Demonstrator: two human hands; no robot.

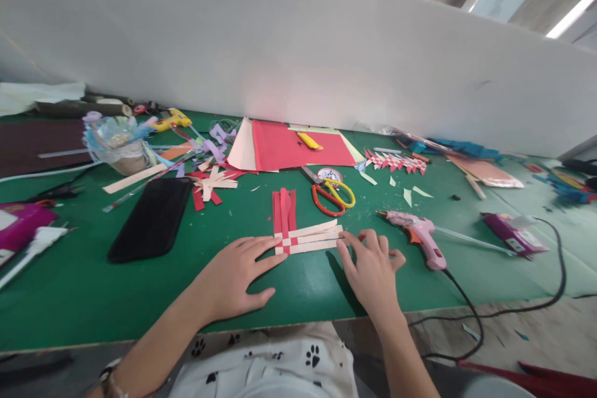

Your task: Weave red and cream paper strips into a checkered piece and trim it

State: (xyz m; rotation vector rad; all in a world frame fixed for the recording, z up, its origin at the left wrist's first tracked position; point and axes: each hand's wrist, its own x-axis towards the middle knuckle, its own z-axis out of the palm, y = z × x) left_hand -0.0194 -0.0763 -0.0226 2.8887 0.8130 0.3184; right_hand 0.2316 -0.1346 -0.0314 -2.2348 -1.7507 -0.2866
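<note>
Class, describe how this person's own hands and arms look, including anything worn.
The left hand and right hand are ungloved, with no sleeves in view. A band with dark and pale parts, perhaps a bracelet, circles the left wrist; the right has none.

Green tabletop (pixel 93 308), left to right: black slab (pixel 152 221); yellow glue gun (pixel 174 119), toward the rear; small yellow tool (pixel 310 141); scissors (pixel 318 181) with one orange and one yellow handle; pink glue gun (pixel 422 231). Behind: pale partition (pixel 298 43).

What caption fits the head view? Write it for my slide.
Left hand on interlaced red and cream strips, right hand at the cream ends.
</note>
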